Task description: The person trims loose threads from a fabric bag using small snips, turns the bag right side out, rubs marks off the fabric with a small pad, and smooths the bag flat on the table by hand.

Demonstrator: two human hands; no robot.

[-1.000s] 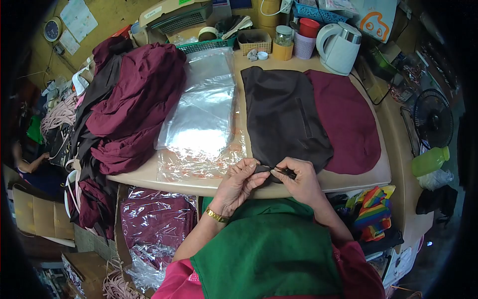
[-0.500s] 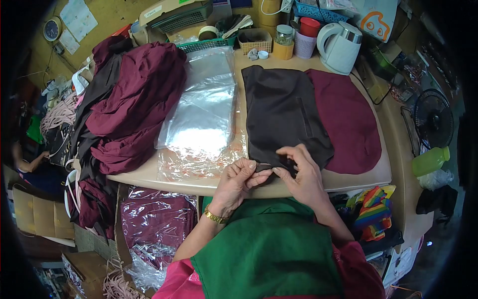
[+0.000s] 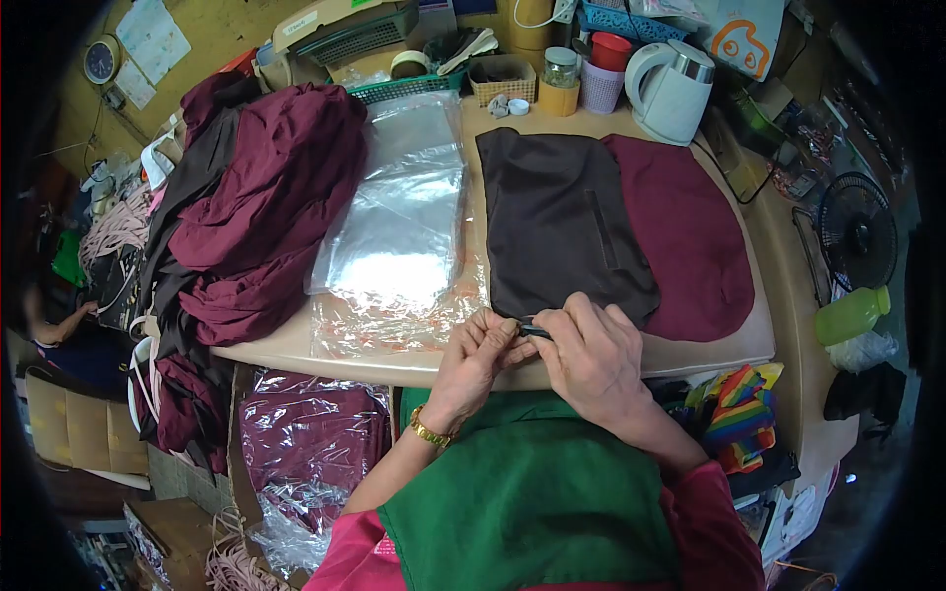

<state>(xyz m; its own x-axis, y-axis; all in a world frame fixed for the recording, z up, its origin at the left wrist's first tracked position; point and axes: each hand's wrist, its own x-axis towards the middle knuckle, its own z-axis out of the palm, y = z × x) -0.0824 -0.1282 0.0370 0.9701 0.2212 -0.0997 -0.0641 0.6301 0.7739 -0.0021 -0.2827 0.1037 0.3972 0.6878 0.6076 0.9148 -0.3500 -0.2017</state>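
Observation:
A black cloth piece with a slit-like seam lies on the table, its right side over a maroon cloth. At its lower edge, my left hand pinches a bit of the dark fabric between thumb and fingers. My right hand is closed just beside it, gripping a small dark tool whose tip meets the pinched fabric; most of this tool is hidden by the fingers. Clear plastic bags lie left of the black cloth.
A heap of maroon and black cloth covers the table's left side. A white kettle, jars and baskets stand at the back. Below the table edge is a box of plastic-wrapped maroon cloth. Another person's arm shows at far left.
My right hand has turned over and closed around the small dark tool, its fingers no longer raised. My left hand has stayed at the fabric edge.

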